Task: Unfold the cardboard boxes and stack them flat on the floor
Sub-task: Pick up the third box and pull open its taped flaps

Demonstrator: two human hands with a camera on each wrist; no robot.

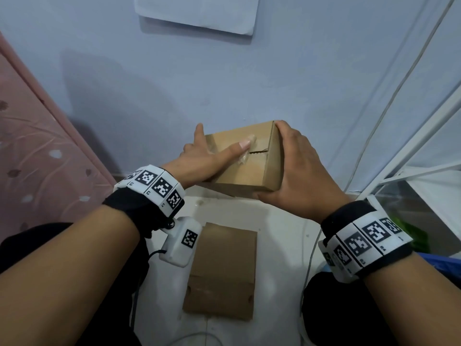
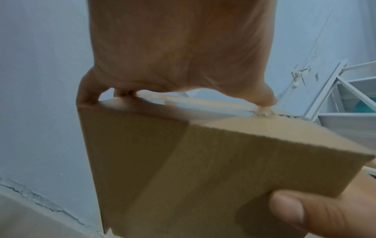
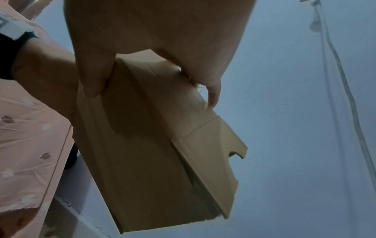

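Note:
A small brown cardboard box (image 1: 249, 168) is held in the air in front of the blue wall. My left hand (image 1: 212, 154) wraps its left end, fingers over the far side, and the thumb (image 1: 243, 146) presses on the torn clear tape at the top seam. My right hand (image 1: 289, 163) grips the right end, fingers over the far corner and thumb under the near edge. The left wrist view shows the box (image 2: 203, 161) under my left hand (image 2: 179, 48). From the right wrist, the box (image 3: 152, 153) shows loose bottom flaps. One flattened cardboard sheet (image 1: 222, 270) lies on the white floor below.
A pink patterned mattress (image 1: 30, 151) stands close on the left. On the right is a white metal rack (image 1: 411, 146), with a white cable (image 1: 389, 101) running up the wall. A white paper (image 1: 197, 13) hangs on the wall above. My dark-clothed knees flank the flat sheet.

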